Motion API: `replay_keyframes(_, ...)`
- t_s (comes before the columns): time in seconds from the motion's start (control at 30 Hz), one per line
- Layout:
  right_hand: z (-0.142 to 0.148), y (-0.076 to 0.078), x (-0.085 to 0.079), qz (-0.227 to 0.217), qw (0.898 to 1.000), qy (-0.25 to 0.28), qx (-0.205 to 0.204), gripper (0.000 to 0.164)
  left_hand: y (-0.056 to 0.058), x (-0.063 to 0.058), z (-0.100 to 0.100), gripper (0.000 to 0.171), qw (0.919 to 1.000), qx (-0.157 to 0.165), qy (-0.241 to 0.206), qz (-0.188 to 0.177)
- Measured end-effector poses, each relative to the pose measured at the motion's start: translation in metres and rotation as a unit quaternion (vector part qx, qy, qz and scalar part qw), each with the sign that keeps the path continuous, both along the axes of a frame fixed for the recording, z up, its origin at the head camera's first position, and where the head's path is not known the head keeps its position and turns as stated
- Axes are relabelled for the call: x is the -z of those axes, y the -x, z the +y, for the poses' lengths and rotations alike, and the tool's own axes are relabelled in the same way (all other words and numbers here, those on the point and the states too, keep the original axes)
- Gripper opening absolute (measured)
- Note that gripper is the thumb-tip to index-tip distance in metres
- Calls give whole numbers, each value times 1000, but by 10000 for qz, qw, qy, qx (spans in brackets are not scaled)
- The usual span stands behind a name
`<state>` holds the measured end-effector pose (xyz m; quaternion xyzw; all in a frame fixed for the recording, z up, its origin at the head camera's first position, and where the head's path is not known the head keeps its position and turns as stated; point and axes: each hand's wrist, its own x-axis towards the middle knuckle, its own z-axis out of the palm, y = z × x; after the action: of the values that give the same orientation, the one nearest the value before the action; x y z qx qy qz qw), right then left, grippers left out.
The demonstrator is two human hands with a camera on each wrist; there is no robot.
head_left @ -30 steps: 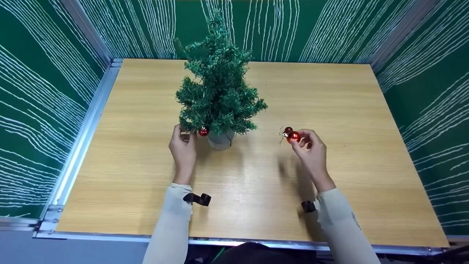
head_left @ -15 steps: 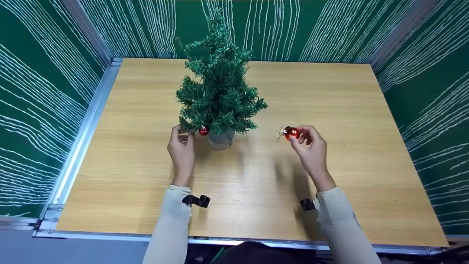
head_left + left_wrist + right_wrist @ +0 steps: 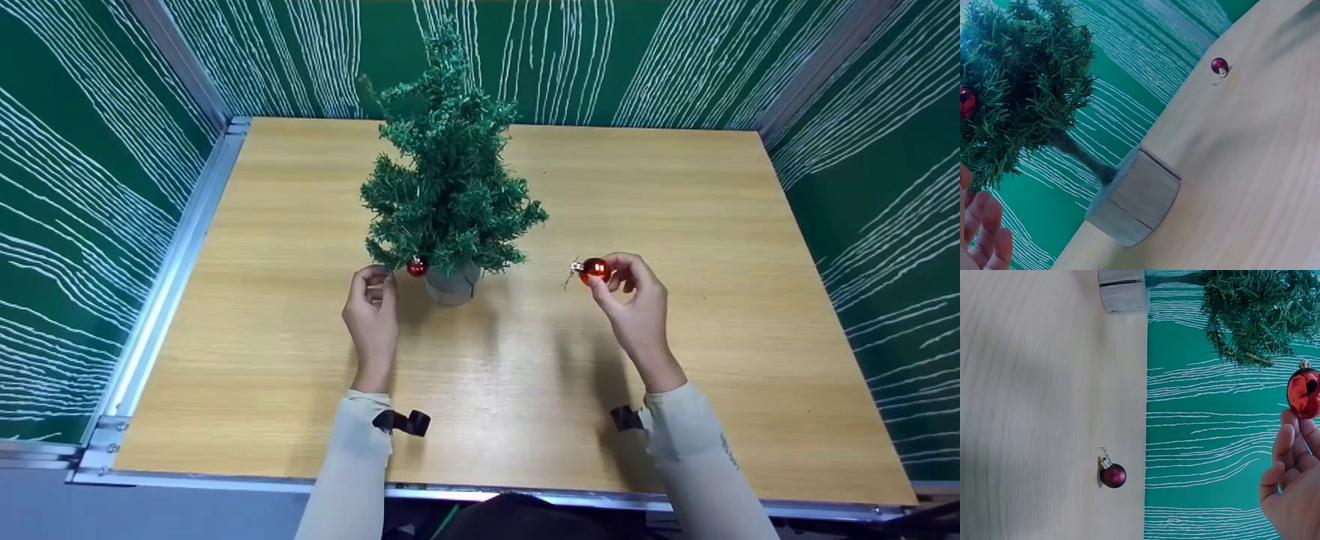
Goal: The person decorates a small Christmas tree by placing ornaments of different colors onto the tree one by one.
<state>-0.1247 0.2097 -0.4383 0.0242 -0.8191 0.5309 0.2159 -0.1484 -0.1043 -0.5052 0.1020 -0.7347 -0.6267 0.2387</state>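
Left grip (image 3: 372, 313) drawn back slightly; in head view, red bauble (image 3: 595, 271) now hides dark bauble (image 3: 1113, 476)

Rectangular wooden desk (image 3: 735, 240): tan, grained
Panel along back edge (image 3: 547, 64): green, wavy white lines
Bushy artificial tree (image 3: 450, 195): dark green
Cylindrical pot (image 3: 1143, 197): grey, dark lines
Tree-hung round bauble (image 3: 417, 267): red
Glossy bauble nearer right edge (image 3: 596, 271): orange-red
Desktop round bauble (image 3: 1113, 476): maroon

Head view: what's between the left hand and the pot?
In the head view, a red bauble at the lower edge of the tree shows between the left hand and the pot.
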Motion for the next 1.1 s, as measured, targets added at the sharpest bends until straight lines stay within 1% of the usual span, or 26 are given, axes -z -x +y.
replay_keyframes(0.17,-3,-2,-4,15,10000,17,-20,25,-12,-20,8,11,10000,65,9,-73)
replay_keyframes(0.27,-5,-3,-5,19,10000,44,-40,25,-12,-18,8,11,9999,105,-13,-111)
replay_keyframes(0.37,-8,-4,-6,94,9999,50,-80,25,-7,-8,6,12,9998,108,-61,-162)
replay_keyframes(0.5,-12,-5,-8,197,9997,-12,-155,26,3,7,1,13,9997,-9,-18,-263)
replay_keyframes(0.53,-13,-6,-8,215,9996,-27,-176,26,4,9,0,13,9996,-33,-6,-267)
replay_keyframes(0.67,-18,-6,-9,204,9994,-22,-281,27,6,12,-1,10,9996,-70,55,-265)
replay_keyframes(0.73,-21,-7,-10,201,9992,-22,-345,27,6,15,-1,9,9997,-42,66,-249)
replay_keyframes(0.93,-28,-9,-11,266,9983,-16,-510,26,3,19,5,7,9991,87,198,-357)
replay_keyframes(1.1,-36,-10,-15,331,9973,-17,-649,26,0,17,15,9,9986,223,279,-388)
